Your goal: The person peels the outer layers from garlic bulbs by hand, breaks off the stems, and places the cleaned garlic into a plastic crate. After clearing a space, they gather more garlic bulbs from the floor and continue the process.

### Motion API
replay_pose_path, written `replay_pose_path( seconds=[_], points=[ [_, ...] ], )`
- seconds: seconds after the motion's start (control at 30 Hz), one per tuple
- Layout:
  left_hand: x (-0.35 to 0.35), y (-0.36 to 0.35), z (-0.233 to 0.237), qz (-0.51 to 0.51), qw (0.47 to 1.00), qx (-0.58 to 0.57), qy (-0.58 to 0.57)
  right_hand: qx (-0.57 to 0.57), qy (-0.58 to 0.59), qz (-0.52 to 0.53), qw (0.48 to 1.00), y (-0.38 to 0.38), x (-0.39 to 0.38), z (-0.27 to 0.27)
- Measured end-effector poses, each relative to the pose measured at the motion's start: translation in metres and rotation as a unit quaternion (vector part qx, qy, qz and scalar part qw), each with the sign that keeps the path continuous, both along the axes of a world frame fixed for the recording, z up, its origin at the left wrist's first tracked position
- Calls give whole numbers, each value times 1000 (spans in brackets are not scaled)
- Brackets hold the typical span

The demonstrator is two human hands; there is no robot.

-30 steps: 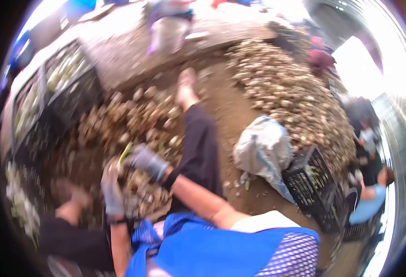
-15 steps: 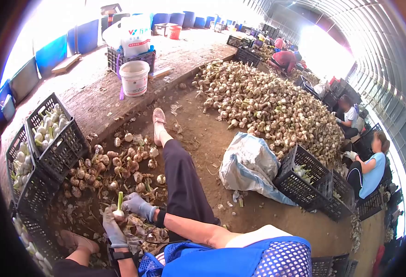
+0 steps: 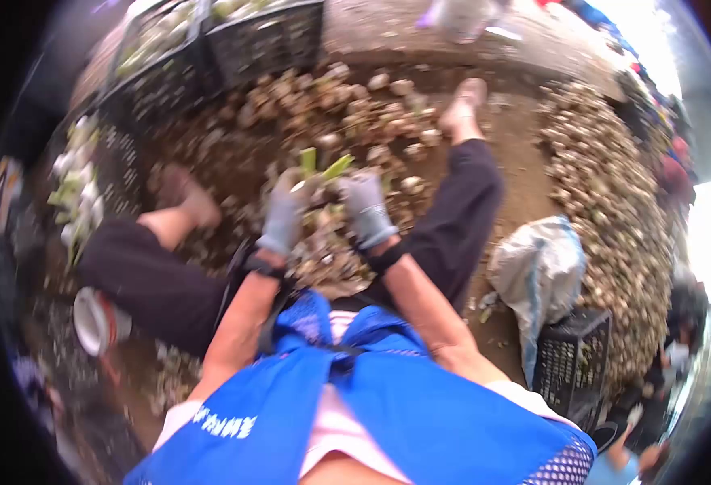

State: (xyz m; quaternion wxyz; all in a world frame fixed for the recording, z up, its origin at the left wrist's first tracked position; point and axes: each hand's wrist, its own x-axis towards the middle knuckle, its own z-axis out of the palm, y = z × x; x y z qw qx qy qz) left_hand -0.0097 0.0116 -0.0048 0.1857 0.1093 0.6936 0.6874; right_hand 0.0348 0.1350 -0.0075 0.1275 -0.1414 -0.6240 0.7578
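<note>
Nearest, the left hand (image 3: 283, 214) and right hand (image 3: 365, 206), both gloved, meet between the knees over loose skins (image 3: 323, 242). The garlic (image 3: 311, 184) is between them, its green stalks (image 3: 308, 161) showing above the fingers. The left grip is closed around it; the right fingers are bunched at the slanting stalk, though with this blur I can't tell whether they pinch it. The step in hand looks like cleaning one piece of garlic, and the next move calls for a steady left hold while the right fingers work close to the stalk. A loose heap (image 3: 299, 105) lies just beyond, with crates (image 3: 266, 40) past it at the left; a white sack (image 3: 537, 267) and a big pile (image 3: 606, 194) are off to the right. Compared with half a second ago, the view has swung: the hands sit nearer the middle, two green ends show where one stood upright, and a pail (image 3: 91, 322) has come in beside the left leg.
</note>
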Motion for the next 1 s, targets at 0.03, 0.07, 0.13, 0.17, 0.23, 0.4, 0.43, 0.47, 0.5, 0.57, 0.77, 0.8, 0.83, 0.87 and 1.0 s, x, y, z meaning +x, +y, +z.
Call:
replay_pose_path(
  seconds=[0.03, 0.07, 0.13, 0.17, 0.23, 0.4, 0.43, 0.47, 0.5, 0.57, 0.77, 0.8, 0.83, 0.87, 1.0],
  points=[
    [6, -1, 21, 37, 994, -79, 61, -14, -21, -3, 1000, -4, 4, 18],
    [-1, -2, -9, 89, 983, -93, 129, -21, -25, 7, 999, -9, 4, 23],
    [2, 2, 1, 101, 975, 183, -71, 60, -42, -13, 997, -2, -2, 15],
    [3, 2, 6, 108, 952, 256, -129, 146, -56, -40, 987, 7, -7, 3],
    [5, 2, 12, 74, 914, 362, -165, 242, -54, -79, 965, 15, -16, -10],
    [-3, -17, -2, 39, 892, 373, -251, 417, -290, 128, 852, 24, -28, -76],
    [-5, -21, -2, 42, 893, 372, -251, 461, -296, 216, 808, 26, -23, -74],
    [-6, -25, 5, 48, 886, 379, -263, 501, -299, 302, 754, 26, -19, -66],
    [-7, -29, 8, 55, 879, 386, -275, 510, -272, 282, 766, 24, -17, -53],
    [-10, -32, 5, 67, 879, 391, -265, 375, -127, 166, 903, 32, -14, -44],
    [-4, -21, 15, 78, 955, 209, -196, -10, -164, 141, 976, -14, -11, 36],
    [-2, -20, 19, 85, 954, 206, -200, -3, -176, 139, 974, -14, -10, 37],
    [-2, -20, 15, 87, 954, 205, -201, 3, -189, 138, 972, -15, -8, 39],
    [-2, -20, 9, 91, 945, 235, -208, -51, -182, 146, 971, -11, -8, 33],
    [-6, -16, -4, 104, 930, 270, -225, -190, -139, 134, 963, -1, 1, 34]
  ],
)
